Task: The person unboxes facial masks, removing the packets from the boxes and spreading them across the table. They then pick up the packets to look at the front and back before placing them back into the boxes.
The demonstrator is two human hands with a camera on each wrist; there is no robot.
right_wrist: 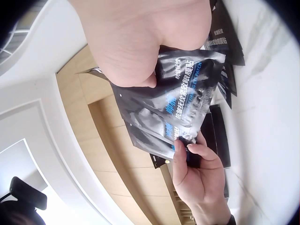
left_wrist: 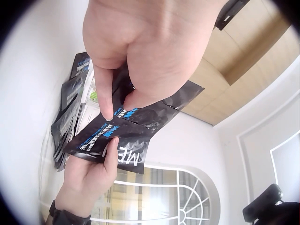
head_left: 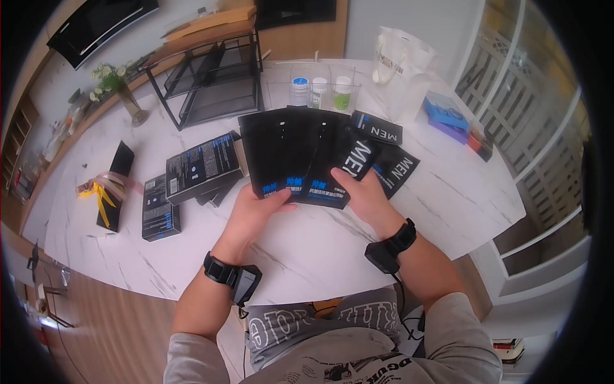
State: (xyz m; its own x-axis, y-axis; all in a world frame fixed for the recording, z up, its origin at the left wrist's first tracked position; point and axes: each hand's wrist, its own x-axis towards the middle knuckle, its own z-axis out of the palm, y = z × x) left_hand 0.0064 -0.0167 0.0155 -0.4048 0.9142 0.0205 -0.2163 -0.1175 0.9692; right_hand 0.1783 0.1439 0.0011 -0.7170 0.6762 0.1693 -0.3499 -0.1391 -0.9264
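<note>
Two black eye patch sachets with blue and white print are held up side by side over the table. My left hand (head_left: pixel 256 211) pinches the lower edge of the left sachet (head_left: pixel 268 150), thumb in front. The right sachet (head_left: pixel 329 147) is gripped by my right hand (head_left: pixel 366 197), its thumb lying across the front near a white "MEN" print. In the left wrist view the sachets (left_wrist: pixel 136 136) overlap between both hands. More black sachets (head_left: pixel 398 171) lie fanned on the table, just beyond the right hand.
Black printed boxes (head_left: pixel 201 168) are stacked left of the hands, with a ribboned black box (head_left: pixel 115 185) farther left. Behind stand a clear organizer (head_left: pixel 278 96) with bottles, a mesh rack (head_left: pixel 217 77) and a white bag (head_left: pixel 400 70). Blue and purple boxes (head_left: pixel 446 112) sit at right.
</note>
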